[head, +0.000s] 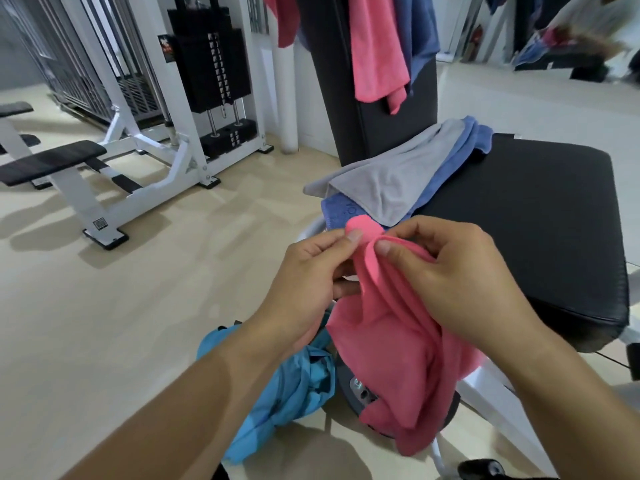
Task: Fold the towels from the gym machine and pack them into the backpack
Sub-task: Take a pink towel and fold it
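A pink towel [388, 348] hangs down in front of me, bunched in loose folds. My left hand [308, 282] pinches its top edge between thumb and fingers. Right beside it my right hand [460, 275] pinches the same top edge. A grey towel [391, 178] lies on a blue towel [450, 168] on the black padded seat [536, 230] of the gym machine. Another pink towel [374, 53] and a blue one [419, 26] hang over the machine's upright pad. The blue backpack [291, 386] lies crumpled on the floor below my hands.
A white weight machine with a black stack [207, 64] stands at the back left, with a black bench [52, 161] in front of it. The beige floor [138, 306] spreads to the left. A dark round base [360, 393] sits under the seat.
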The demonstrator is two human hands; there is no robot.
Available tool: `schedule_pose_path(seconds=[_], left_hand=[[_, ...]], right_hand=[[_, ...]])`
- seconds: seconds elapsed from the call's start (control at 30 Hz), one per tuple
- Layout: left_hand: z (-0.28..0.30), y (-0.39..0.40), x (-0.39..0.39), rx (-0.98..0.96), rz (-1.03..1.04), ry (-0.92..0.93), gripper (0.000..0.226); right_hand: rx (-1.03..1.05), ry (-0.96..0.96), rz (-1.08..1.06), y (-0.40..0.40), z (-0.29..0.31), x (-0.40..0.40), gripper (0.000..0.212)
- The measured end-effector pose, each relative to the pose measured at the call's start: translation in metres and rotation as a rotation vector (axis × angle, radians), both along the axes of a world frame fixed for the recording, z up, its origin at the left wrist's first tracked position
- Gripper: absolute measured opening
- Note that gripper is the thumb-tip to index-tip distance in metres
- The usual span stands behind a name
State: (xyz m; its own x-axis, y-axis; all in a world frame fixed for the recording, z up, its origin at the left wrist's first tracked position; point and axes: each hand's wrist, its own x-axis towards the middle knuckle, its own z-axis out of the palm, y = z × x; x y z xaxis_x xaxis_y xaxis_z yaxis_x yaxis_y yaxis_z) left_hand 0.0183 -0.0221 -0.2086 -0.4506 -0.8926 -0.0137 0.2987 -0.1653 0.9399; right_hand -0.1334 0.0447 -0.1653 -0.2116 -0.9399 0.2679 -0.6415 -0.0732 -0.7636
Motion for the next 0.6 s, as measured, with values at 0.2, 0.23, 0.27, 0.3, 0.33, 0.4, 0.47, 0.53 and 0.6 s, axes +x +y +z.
schedule_pose_path(seconds=[0.2,0.23,0.27,0.3,0.33,0.4,0.47,0.53,0.6], left_hand=[[-0.003,0.004,0.004,-0.130,0.031,-0.098,0.026],[-0.003,0.004,0.005,-0.145,0.029,-0.096,0.026],[-0.004,0.005,0.005,-0.165,0.021,-0.099,0.026],[-0.005,0.006,0.006,-0.191,0.016,-0.107,0.028],[-0.007,0.007,0.006,-0.217,0.015,-0.119,0.033],[-0.009,0.008,0.006,-0.258,0.029,-0.149,0.036],[-0.009,0.011,0.005,-0.259,0.054,-0.141,0.020],[-0.008,0.014,0.004,-0.260,0.039,-0.143,0.026],[-0.009,0.016,0.003,-0.269,0.020,-0.133,0.030]], right_hand=[[0.122,-0.209,0.071,0.002,0.006,0.001,0.018],[0.131,-0.232,0.057,0.001,0.006,0.001,0.019],[0.140,-0.253,0.042,0.000,0.005,0.001,0.020],[0.143,-0.263,0.025,0.000,0.005,0.001,0.022],[0.138,-0.266,0.007,-0.001,0.004,0.002,0.025],[0.112,-0.265,-0.021,-0.001,0.004,0.003,0.027],[0.092,-0.269,-0.030,-0.001,0.005,0.005,0.029],[0.090,-0.295,-0.023,0.001,0.006,0.007,0.030],[0.096,-0.353,-0.001,0.001,0.006,0.010,0.031]])
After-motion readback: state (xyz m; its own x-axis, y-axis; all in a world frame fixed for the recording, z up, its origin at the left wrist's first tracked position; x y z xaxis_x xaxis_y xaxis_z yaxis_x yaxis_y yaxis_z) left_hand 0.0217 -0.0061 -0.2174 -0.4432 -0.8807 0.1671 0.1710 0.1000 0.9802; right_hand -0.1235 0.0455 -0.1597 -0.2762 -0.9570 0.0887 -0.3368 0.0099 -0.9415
